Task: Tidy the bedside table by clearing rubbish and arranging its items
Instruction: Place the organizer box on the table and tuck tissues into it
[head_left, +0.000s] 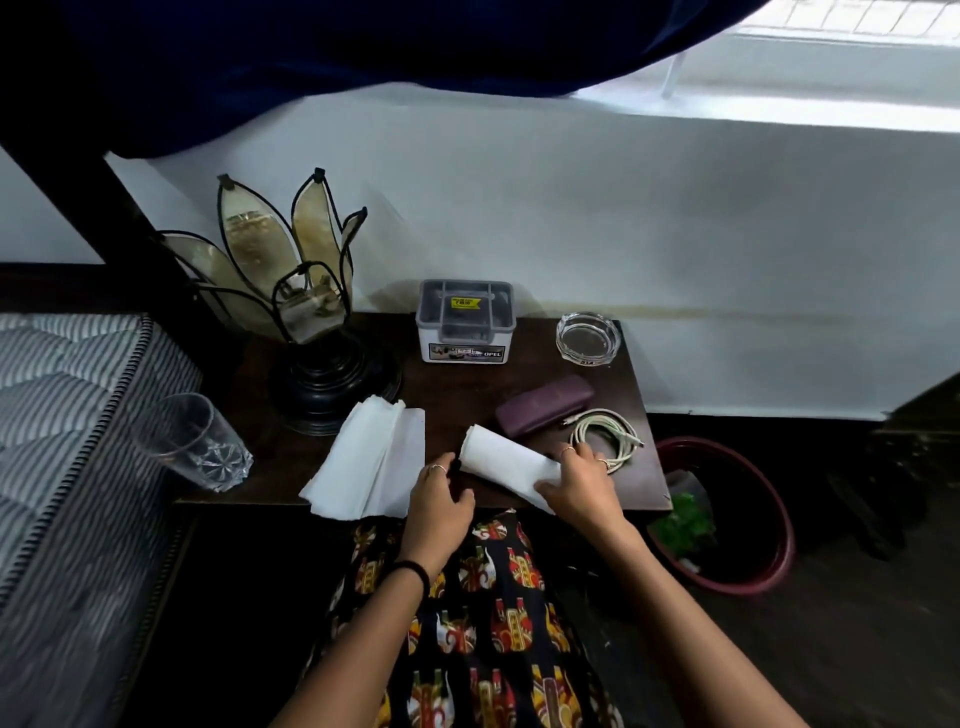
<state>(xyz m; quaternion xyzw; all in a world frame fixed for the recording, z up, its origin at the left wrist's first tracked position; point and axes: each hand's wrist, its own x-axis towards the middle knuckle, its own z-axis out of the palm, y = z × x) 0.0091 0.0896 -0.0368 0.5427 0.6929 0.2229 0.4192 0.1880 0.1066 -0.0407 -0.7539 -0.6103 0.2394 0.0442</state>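
Both hands meet at rolled tissue (501, 457): right hand (576, 486) grips, left hand (439, 501) touches.

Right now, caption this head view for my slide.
Both hands roll a white tissue on the bedside table, beside the cable.

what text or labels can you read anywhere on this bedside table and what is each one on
"OPEL": on the front label of the small grey plastic box at the back of the bedside table.
Yellow sticker on the box lid: it has print, too small and blurred to read.
Glass ashtray: dark marks on its near rim, too blurred to read.
No other text shows.
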